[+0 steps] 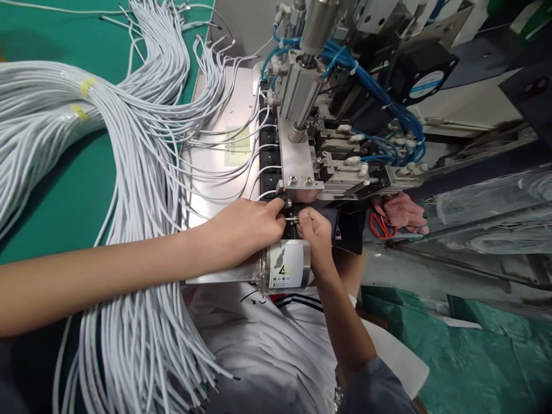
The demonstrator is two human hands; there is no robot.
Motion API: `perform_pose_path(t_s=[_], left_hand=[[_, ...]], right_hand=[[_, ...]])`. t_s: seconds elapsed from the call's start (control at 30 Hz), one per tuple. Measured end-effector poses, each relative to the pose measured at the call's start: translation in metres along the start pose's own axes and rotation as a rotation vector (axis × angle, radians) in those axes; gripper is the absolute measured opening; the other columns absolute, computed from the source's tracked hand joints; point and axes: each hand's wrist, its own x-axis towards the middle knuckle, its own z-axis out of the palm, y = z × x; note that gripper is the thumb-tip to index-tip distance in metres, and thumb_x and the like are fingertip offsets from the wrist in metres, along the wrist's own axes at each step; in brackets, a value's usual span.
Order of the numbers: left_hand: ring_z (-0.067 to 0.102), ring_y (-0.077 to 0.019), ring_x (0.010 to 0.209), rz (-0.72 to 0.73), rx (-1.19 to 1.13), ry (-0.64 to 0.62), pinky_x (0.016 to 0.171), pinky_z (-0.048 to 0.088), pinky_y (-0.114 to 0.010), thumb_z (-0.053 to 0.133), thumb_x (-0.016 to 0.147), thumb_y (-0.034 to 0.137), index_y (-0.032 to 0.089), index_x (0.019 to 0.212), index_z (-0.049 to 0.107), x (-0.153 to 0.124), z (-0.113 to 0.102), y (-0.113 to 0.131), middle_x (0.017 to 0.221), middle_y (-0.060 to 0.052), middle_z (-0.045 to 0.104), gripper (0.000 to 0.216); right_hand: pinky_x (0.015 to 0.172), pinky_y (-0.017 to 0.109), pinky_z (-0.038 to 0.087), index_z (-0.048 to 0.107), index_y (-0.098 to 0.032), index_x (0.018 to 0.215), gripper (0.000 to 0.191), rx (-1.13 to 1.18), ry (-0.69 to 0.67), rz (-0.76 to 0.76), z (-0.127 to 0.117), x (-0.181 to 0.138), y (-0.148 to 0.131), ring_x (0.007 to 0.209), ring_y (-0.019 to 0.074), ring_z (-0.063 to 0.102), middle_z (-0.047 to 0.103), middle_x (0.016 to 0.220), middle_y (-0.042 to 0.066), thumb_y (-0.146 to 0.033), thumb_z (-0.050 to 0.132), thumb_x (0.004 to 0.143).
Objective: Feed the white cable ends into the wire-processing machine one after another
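Note:
My left hand [252, 224] is closed at the near end of the black row of holders [269, 155], gripping a white cable whose end pokes out past its fingers. Facing it, my right hand [316, 226] pinches the tip of the same cable end [292, 219] between thumb and forefinger. The short stretch between the hands lies just above a small dark fixture, partly hidden by my fingers. Several white cables [215, 146] run from the big bundle [133, 190] into the holders. A metal press block [297, 155] stands right beyond my hands.
A labelled guard [287, 265] sits just below my hands. Blue air hoses [375, 86] and cylinders rise behind. At right are a phone [351, 233], red-handled scissors [382, 225] and a pink cloth [403, 213]. The cable bundle covers much of the green table [86, 34].

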Motion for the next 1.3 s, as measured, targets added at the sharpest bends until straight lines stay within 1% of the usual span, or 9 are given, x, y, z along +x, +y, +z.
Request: perform_pose_path(t_s=[0.17, 0.37, 0.43, 0.53, 0.63, 0.77, 0.9, 1.13, 1.3], left_hand=[[0.064, -0.0212, 0.068, -0.138, 0.014, -0.034, 0.049, 0.033, -0.027, 0.051, 0.080, 0.002, 0.010, 0.082, 0.066, -0.010, -0.010, 0.005, 0.078, -0.009, 0.061, 0.017], [0.063, -0.0202, 0.069, -0.269, 0.043, 0.100, 0.050, 0.031, -0.028, 0.042, 0.084, -0.001, 0.009, 0.097, 0.067, -0.011, 0.001, -0.009, 0.087, -0.013, 0.065, 0.030], [0.063, -0.0216, 0.069, -0.291, 0.023, 0.156, 0.051, 0.032, -0.029, 0.040, 0.086, 0.000, 0.009, 0.097, 0.068, -0.009, 0.006, -0.013, 0.086, -0.015, 0.066, 0.032], [0.064, -0.0234, 0.073, -0.276, -0.024, 0.207, 0.054, 0.034, -0.030, 0.040, 0.088, 0.003, 0.011, 0.092, 0.070, -0.006, 0.010, -0.019, 0.083, -0.015, 0.068, 0.031], [0.065, -0.0230, 0.076, -0.254, -0.037, 0.251, 0.057, 0.035, -0.031, 0.040, 0.088, 0.002, 0.011, 0.089, 0.072, -0.005, 0.012, -0.024, 0.081, -0.015, 0.069, 0.033], [0.065, -0.0227, 0.078, -0.235, -0.049, 0.287, 0.060, 0.035, -0.031, 0.042, 0.087, 0.000, 0.012, 0.089, 0.073, -0.006, 0.013, -0.026, 0.077, -0.014, 0.069, 0.034], [0.065, -0.0239, 0.077, -0.174, -0.065, 0.342, 0.060, 0.035, -0.031, 0.041, 0.084, -0.003, 0.013, 0.087, 0.072, -0.008, 0.012, -0.021, 0.073, -0.012, 0.067, 0.035], [0.063, -0.0178, 0.072, 0.017, -0.225, 0.355, 0.058, 0.039, -0.031, 0.048, 0.088, 0.007, 0.018, 0.084, 0.067, -0.023, -0.004, 0.009, 0.082, -0.008, 0.068, 0.022], [0.063, -0.0159, 0.080, 0.371, -0.496, 0.208, 0.058, 0.041, -0.031, 0.046, 0.097, 0.032, 0.019, 0.081, 0.065, -0.031, -0.004, 0.034, 0.100, -0.007, 0.069, 0.028]], right_hand=[[0.050, 0.025, 0.025, 0.042, -0.021, 0.064, 0.039, -0.073, 0.043, 0.008, -0.004, 0.003, -0.003, 0.056, 0.0110, 0.030, 0.033, 0.059, -0.005, -0.051, 0.053, 0.087], [0.051, 0.026, 0.030, 0.052, -0.021, 0.068, 0.031, -0.225, 0.561, -0.277, 0.014, -0.067, -0.040, 0.052, 0.0114, 0.036, 0.043, 0.058, -0.003, -0.036, 0.047, 0.094], [0.055, 0.028, 0.036, 0.062, -0.021, 0.076, 0.022, -0.288, 0.309, -0.239, 0.037, -0.095, -0.046, 0.054, 0.0129, 0.046, 0.055, 0.060, 0.000, -0.031, 0.051, 0.093], [0.064, 0.030, 0.044, 0.069, -0.021, 0.088, 0.018, -0.241, -0.277, -0.092, 0.078, -0.116, -0.042, 0.065, 0.0171, 0.059, 0.068, 0.073, 0.003, -0.028, 0.053, 0.092], [0.064, 0.030, 0.046, 0.067, -0.020, 0.085, 0.021, -0.068, -0.478, 0.060, 0.112, -0.114, -0.025, 0.072, 0.0196, 0.060, 0.068, 0.081, 0.005, -0.035, 0.055, 0.091], [0.049, 0.026, 0.036, 0.056, -0.019, 0.063, 0.034, 0.051, -0.473, 0.155, 0.126, -0.109, -0.011, 0.053, 0.0134, 0.046, 0.048, 0.057, -0.001, -0.039, 0.055, 0.091], [0.048, 0.026, 0.040, 0.062, -0.019, 0.073, 0.024, 0.045, -0.441, 0.211, 0.123, -0.113, -0.017, 0.052, 0.0135, 0.048, 0.052, 0.060, -0.001, -0.037, 0.056, 0.088], [0.065, 0.032, 0.045, 0.067, -0.017, 0.083, 0.025, -0.541, -0.214, -0.222, 0.130, -0.124, -0.035, 0.068, 0.0218, 0.062, 0.067, 0.073, 0.009, -0.020, 0.043, 0.091], [0.067, 0.034, 0.050, 0.067, -0.022, 0.086, 0.012, -0.457, -0.083, -0.234, 0.085, -0.125, -0.030, 0.078, 0.0247, 0.062, 0.071, 0.086, 0.009, -0.024, 0.056, 0.086]])
